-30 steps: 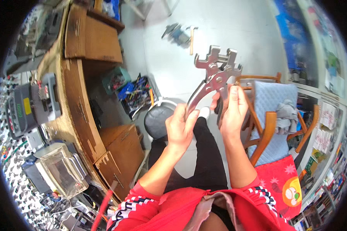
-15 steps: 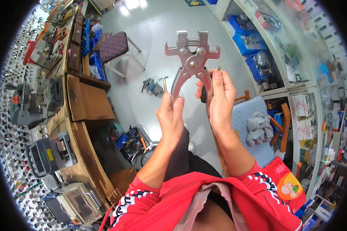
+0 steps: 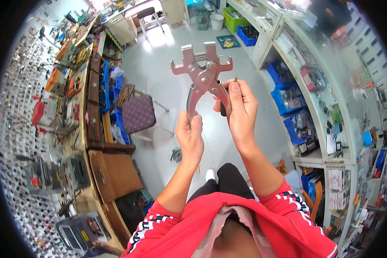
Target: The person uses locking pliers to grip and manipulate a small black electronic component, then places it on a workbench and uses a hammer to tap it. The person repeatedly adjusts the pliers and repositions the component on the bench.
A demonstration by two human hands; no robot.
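I hold a pair of silver metal pliers [image 3: 205, 79] upright in front of me, over the floor. They have hooked, notched jaws and a coil spring across the top. My left hand [image 3: 190, 136] is closed round the lower left handle, thumb uppermost. My right hand [image 3: 244, 112] is closed on the other handle, which has a dark part near the fingers. Above the right thumb a small brass-coloured tip [image 3: 236, 79] sticks up; its kind is too small to tell. The handles are spread apart.
A worn wooden workbench [image 3: 99, 170] with key-cutting machines runs along the left, beside a wall hung with keys. A dark dotted stool [image 3: 138, 112] stands by it. Shelves with blue bins [image 3: 288, 96] line the right. A vise-like tool [image 3: 175, 155] lies on the floor behind my left forearm.
My view has tilted up, so the stool, bench and shelves sit lower and more of the far room shows. The pliers sit slightly further left and are a little tilted; both hands keep their hold.
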